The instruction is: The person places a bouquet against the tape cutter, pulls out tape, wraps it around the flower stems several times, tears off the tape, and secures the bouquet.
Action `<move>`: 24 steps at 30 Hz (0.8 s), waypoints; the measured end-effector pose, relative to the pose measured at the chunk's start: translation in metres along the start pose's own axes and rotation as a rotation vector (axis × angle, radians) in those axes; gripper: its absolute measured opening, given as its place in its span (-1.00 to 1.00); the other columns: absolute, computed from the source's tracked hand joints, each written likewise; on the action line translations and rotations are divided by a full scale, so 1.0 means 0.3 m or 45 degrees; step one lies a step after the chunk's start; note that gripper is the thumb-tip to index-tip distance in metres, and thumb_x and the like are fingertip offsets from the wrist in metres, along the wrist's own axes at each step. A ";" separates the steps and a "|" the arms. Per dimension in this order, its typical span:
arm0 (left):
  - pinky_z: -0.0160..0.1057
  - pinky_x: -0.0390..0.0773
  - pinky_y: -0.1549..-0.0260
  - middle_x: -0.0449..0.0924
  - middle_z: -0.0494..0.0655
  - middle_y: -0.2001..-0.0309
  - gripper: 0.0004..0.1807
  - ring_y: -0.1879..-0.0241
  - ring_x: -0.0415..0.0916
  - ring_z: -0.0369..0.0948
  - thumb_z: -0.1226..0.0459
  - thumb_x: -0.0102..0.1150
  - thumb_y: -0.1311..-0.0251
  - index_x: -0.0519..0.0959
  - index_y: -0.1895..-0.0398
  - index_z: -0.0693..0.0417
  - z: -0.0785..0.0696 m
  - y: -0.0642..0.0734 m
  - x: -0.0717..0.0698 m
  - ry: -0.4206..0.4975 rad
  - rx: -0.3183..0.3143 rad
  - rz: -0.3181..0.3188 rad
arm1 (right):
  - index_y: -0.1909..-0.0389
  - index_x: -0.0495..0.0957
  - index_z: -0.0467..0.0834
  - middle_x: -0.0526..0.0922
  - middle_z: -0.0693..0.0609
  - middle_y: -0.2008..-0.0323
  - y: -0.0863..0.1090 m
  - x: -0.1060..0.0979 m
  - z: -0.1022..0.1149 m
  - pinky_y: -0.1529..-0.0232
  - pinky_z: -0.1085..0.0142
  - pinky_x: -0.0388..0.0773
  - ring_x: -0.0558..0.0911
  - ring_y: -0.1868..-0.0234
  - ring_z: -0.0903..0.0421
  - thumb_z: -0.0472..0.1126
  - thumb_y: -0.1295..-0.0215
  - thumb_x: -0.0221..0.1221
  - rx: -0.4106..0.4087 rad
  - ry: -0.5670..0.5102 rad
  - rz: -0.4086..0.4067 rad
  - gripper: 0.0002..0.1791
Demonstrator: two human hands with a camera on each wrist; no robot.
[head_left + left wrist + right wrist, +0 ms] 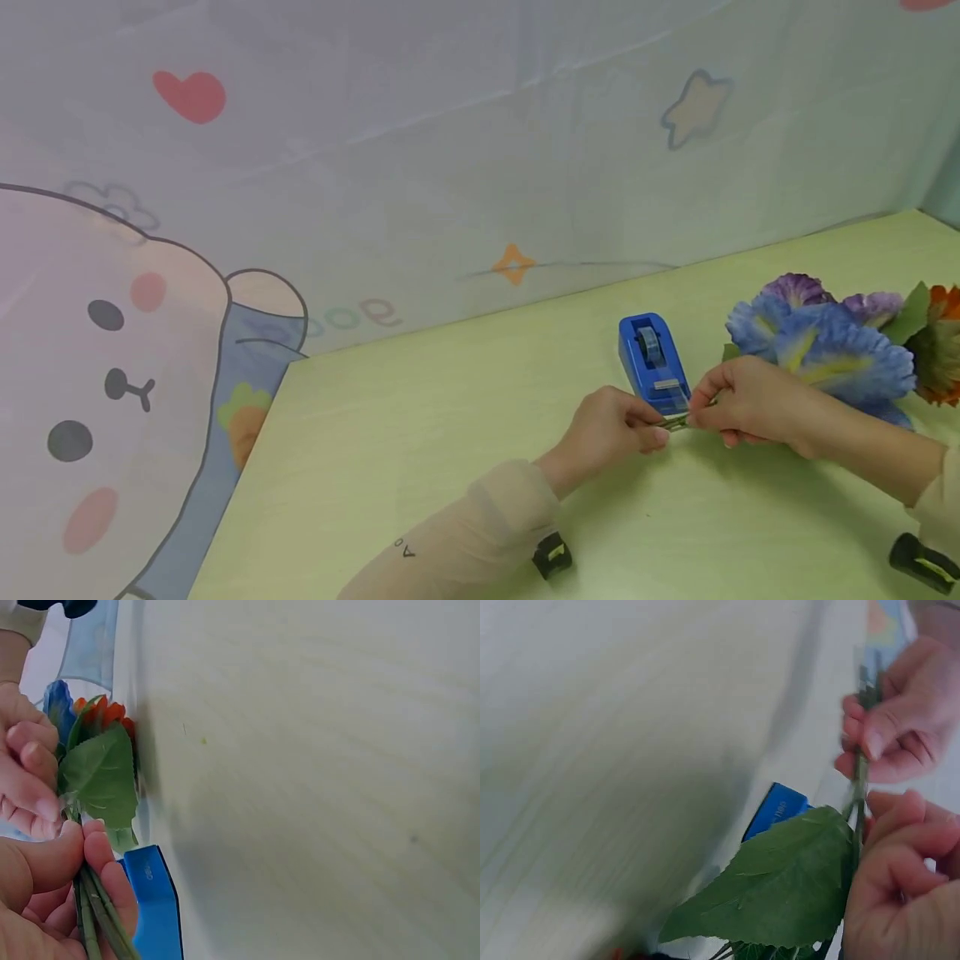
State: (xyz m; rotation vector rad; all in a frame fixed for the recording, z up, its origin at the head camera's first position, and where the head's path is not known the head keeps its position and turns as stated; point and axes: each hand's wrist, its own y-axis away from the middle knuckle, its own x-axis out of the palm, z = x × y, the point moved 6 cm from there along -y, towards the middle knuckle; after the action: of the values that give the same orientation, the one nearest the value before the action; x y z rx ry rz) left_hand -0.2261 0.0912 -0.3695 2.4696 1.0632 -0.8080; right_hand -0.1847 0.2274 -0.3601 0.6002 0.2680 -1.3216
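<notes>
Artificial flowers (832,350) with blue, purple and orange heads lie to the right, their green stems (88,915) gathered in a bunch. My left hand (609,421) grips the lower stems between thumb and fingers. Just up the bunch, my right hand (757,404) pinches a strip of clear tape (69,801) at the stems, its fingertips close to the left ones. A large green leaf (780,892) hangs beside the right fingers. Directly behind the hands stands a blue tape dispenser (651,358) with a roll in it.
The pale yellow-green table (420,433) runs up to a printed cloth (450,167) at the back. Black objects with yellow-green marks, one (553,555) by the left sleeve and another (924,562) by the right, show near the front.
</notes>
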 end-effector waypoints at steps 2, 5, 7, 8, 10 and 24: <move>-0.53 0.41 0.53 0.67 -0.12 0.53 -0.86 0.59 0.45 -0.49 0.34 0.28 -0.10 0.69 0.30 0.24 -0.002 0.001 0.002 -0.008 0.004 0.001 | 0.34 0.50 -0.22 0.43 0.07 0.77 0.007 -0.002 0.007 0.73 0.34 0.24 0.29 0.78 0.20 -0.19 -0.16 0.24 -0.076 0.179 -0.101 -0.81; -0.52 0.40 0.54 0.66 -0.11 0.53 -0.86 0.60 0.44 -0.48 0.35 0.28 -0.10 0.69 0.30 0.25 -0.005 0.005 0.004 -0.005 0.000 0.004 | 0.44 0.44 -0.16 0.36 0.12 0.79 0.020 -0.003 0.026 0.72 0.33 0.21 0.30 0.77 0.20 -0.16 -0.08 0.32 -0.252 0.477 -0.265 -0.77; -0.52 0.40 0.54 0.66 -0.11 0.53 -0.86 0.60 0.45 -0.46 0.35 0.27 -0.10 0.69 0.30 0.25 -0.006 0.008 0.003 0.004 -0.014 0.007 | 0.45 0.40 -0.13 0.31 0.16 0.79 0.034 -0.001 0.041 0.72 0.36 0.15 0.26 0.77 0.23 -0.15 -0.04 0.35 -0.386 0.659 -0.364 -0.72; -0.52 0.40 0.54 0.66 -0.09 0.53 -0.86 0.60 0.45 -0.46 0.35 0.27 -0.11 0.68 0.30 0.26 -0.007 0.010 0.003 0.014 -0.021 0.009 | 0.44 0.39 -0.11 0.30 0.19 0.78 0.042 0.002 0.049 0.73 0.37 0.13 0.24 0.77 0.26 -0.15 -0.01 0.37 -0.462 0.743 -0.413 -0.69; -0.51 0.40 0.55 0.67 -0.07 0.53 -0.86 0.60 0.45 -0.45 0.37 0.26 -0.11 0.68 0.30 0.28 -0.008 0.012 0.002 0.035 -0.027 0.015 | 0.46 0.38 -0.06 0.30 0.24 0.76 0.064 0.009 0.071 0.75 0.41 0.08 0.20 0.77 0.32 -0.02 -0.05 0.35 -0.649 0.894 -0.525 -0.67; -0.44 0.53 0.50 0.68 -0.04 0.47 -0.85 0.53 0.56 -0.36 0.37 0.23 -0.14 0.66 0.25 0.29 0.001 0.020 0.014 0.227 -0.120 0.047 | 0.64 0.42 -0.10 0.43 0.06 0.65 0.138 0.052 0.141 0.62 0.22 0.46 0.45 0.62 0.08 0.01 -0.48 -0.48 -1.462 1.298 -0.954 -0.37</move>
State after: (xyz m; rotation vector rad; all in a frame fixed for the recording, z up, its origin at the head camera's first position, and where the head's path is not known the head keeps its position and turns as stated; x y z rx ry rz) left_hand -0.2194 0.0894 -0.3718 2.5093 1.0852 -0.5224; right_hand -0.1474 0.1964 -0.3227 0.0909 2.0754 -1.1677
